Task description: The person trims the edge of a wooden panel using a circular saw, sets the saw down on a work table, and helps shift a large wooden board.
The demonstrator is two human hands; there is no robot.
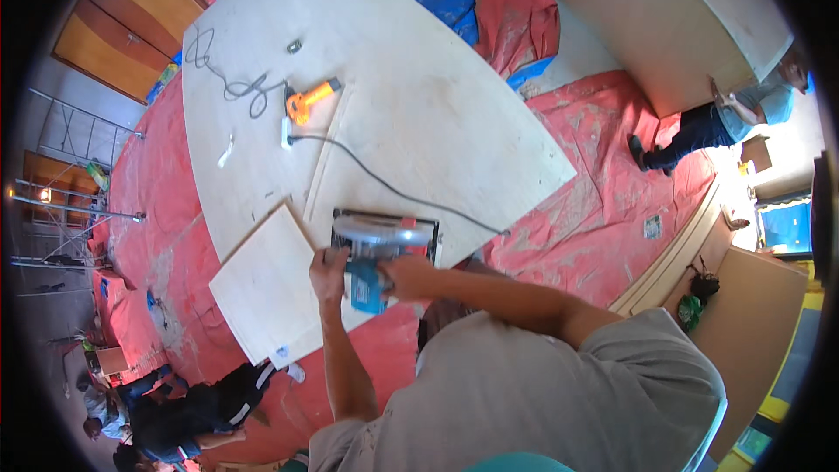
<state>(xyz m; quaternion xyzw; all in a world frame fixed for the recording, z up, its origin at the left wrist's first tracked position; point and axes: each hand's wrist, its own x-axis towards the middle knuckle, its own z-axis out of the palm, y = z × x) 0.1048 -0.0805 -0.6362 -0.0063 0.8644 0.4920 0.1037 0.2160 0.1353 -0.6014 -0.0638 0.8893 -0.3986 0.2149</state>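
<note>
A teal circular saw (369, 288) rests with its dark base plate on the near part of a large pale wooden sheet (419, 105). My left hand (328, 273) is closed on the saw's left side, at the front grip. My right hand (406, 278) is wrapped round its rear handle, fingers partly hidden. A smaller pale panel (271, 284) lies just left of the saw. Beyond the saw, a thin wooden strip (325, 157) lies on the sheet. I cannot tell whether the blade is turning.
On the sheet lie an orange power tool (308, 107), a white socket block (286, 133) and a dark cable (393, 190). Red tarpaulin (157, 183) covers the floor. At right, a person (712, 122) holds a large board (629, 26). People (192, 411) are at lower left, scaffolding (79, 197) farther left.
</note>
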